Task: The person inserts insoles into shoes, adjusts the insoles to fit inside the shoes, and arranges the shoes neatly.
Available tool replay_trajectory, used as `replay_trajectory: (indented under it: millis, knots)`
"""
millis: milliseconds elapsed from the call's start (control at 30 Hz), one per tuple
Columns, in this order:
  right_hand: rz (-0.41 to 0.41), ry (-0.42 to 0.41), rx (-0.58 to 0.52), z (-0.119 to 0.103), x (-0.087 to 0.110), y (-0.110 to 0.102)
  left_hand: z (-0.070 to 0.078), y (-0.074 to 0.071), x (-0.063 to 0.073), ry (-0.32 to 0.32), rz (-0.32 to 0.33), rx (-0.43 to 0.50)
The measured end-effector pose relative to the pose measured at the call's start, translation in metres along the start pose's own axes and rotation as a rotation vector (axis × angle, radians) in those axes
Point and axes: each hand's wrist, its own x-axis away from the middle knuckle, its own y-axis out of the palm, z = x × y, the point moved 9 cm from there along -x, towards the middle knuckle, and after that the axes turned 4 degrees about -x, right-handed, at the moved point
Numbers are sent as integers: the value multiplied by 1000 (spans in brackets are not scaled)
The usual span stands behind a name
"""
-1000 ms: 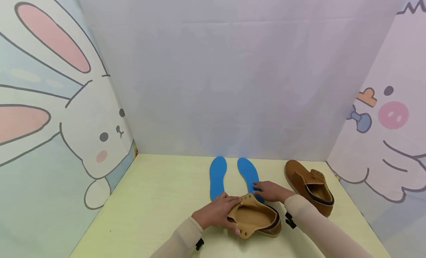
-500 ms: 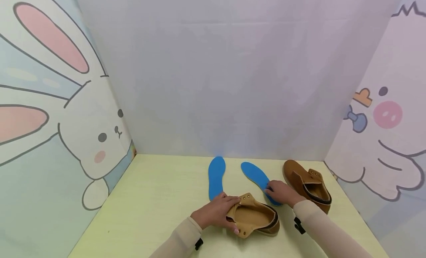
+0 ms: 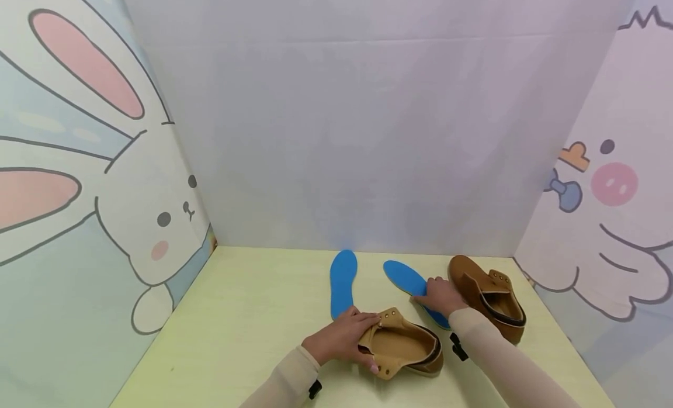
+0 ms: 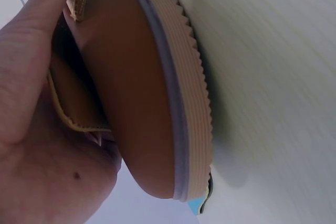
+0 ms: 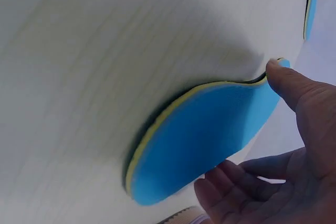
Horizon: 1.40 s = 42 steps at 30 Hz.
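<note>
My left hand (image 3: 344, 338) grips a brown lace-up shoe (image 3: 402, 343) near its opening, thumb at the near eyelet flap and fingers at the far one. In the left wrist view, the shoe (image 4: 126, 82) shows its brown upper and ridged pale sole. Just beyond the shoe, my right hand (image 3: 443, 297) spans a blue insole (image 3: 403, 276) lying slanted on the table. Seen from the right wrist, the thumb meets one edge of this insole (image 5: 194, 135) and the curled fingers meet the opposite edge. Another blue insole (image 3: 343, 285) lies left of it, its near end beside the left hand.
A second brown shoe (image 3: 468, 279) stands at the right, close to the right hand. Pale wood-look table (image 3: 252, 314) lies under everything. A grey-white backdrop (image 3: 336, 133) closes off the back, and cartoon-printed panels (image 3: 158, 221) flank both sides.
The right insole has swung from nearly upright to a slant, its near end shifting right. My right hand moved right with it, then slightly farther along it. The left hand stays on the shoe.
</note>
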Motion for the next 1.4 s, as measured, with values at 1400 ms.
replay_trajectory:
  millis: [1400]
  knots:
    - [72, -151, -147, -35, 38, -61, 2, -1, -1, -4, -5, -7]
